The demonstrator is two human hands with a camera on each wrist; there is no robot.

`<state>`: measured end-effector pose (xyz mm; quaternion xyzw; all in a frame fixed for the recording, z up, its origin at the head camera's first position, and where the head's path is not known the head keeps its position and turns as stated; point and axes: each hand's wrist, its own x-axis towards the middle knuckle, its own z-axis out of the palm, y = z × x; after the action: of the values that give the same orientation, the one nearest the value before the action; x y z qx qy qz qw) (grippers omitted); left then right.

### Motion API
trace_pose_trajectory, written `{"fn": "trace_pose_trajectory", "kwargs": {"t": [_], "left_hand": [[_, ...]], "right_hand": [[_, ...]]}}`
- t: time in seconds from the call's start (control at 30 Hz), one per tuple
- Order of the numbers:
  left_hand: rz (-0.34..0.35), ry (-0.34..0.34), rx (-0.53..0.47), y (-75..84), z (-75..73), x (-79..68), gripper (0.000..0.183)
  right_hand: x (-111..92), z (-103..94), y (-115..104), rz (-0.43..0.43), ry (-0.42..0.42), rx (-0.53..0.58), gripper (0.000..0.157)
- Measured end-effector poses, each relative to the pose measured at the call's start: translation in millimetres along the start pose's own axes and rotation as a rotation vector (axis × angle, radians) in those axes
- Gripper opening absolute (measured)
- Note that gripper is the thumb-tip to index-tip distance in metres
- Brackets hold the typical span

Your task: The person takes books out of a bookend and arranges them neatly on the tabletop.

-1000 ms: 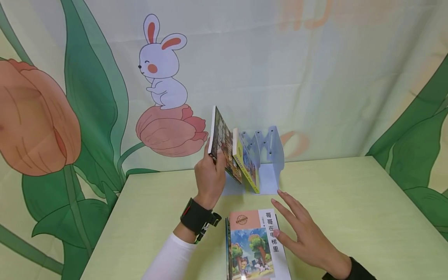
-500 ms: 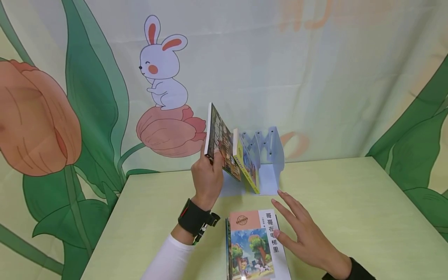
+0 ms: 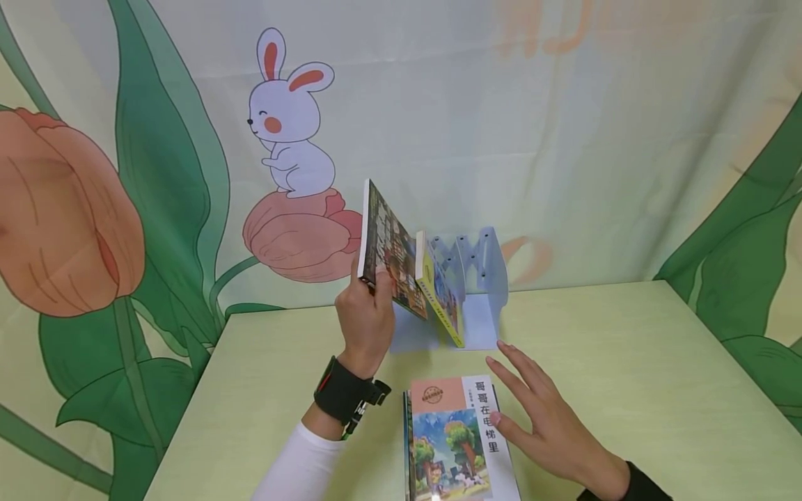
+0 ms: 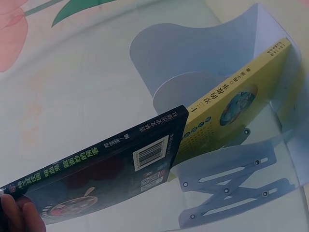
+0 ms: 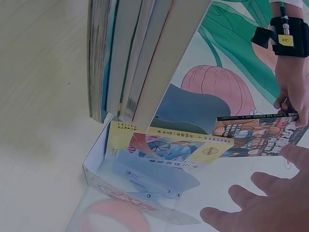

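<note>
My left hand (image 3: 365, 313) grips a dark-covered paperback book (image 3: 395, 254) by one end, thumb on its illustrated cover. The book is tilted, its far end beside a yellow book (image 3: 441, 296) that leans in a pale blue expandable bookend (image 3: 497, 271). In the left wrist view, the dark spine and barcode of the held book (image 4: 113, 162) show, overlapping the yellow book (image 4: 227, 101). My right hand (image 3: 554, 421), fingers spread, holds nothing. It hovers beside a pile of books, over the right edge of the top one, a pink and white picture-cover book (image 3: 454, 452).
The pale green table (image 3: 626, 362) extends on both sides of the bookend. Behind it hangs a curtain (image 3: 595, 174) printed with a rabbit and tulips. In the right wrist view, the piled books (image 5: 140, 53) show their page edges.
My left hand has drifted left and slightly up in the head view with the dark book, widening the space between the upper parts of both books. My right hand keeps its place.
</note>
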<state>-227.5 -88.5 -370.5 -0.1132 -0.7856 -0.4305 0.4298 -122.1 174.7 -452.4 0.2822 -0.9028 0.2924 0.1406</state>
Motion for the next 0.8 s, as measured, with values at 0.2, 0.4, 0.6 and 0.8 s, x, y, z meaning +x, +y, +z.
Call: {"fn": "trace_pose_trajectory", "kwargs": {"t": [0.2,0.4,0.6,0.8], "left_hand": [[0.011,0.035,0.007,1.1,-5.9,2.4,0.039],[-0.023,0.057,-0.028,-2.1,-9.9,3.6,0.038],[-0.057,0.08,-0.065,-3.7,-12.5,4.3,0.035],[-0.062,0.108,-0.087,-0.2,-16.2,5.2,0.032]], "right_hand": [[0.8,1.4,-0.2,-0.01,0.01,0.002,0.076],[1.1,1.4,-1.7,-0.001,0.002,0.008,0.075],[1.3,-0.4,-2.6,0.011,-0.002,0.013,0.075],[1.3,-0.2,-2.5,0.016,-0.006,0.011,0.074]]}}
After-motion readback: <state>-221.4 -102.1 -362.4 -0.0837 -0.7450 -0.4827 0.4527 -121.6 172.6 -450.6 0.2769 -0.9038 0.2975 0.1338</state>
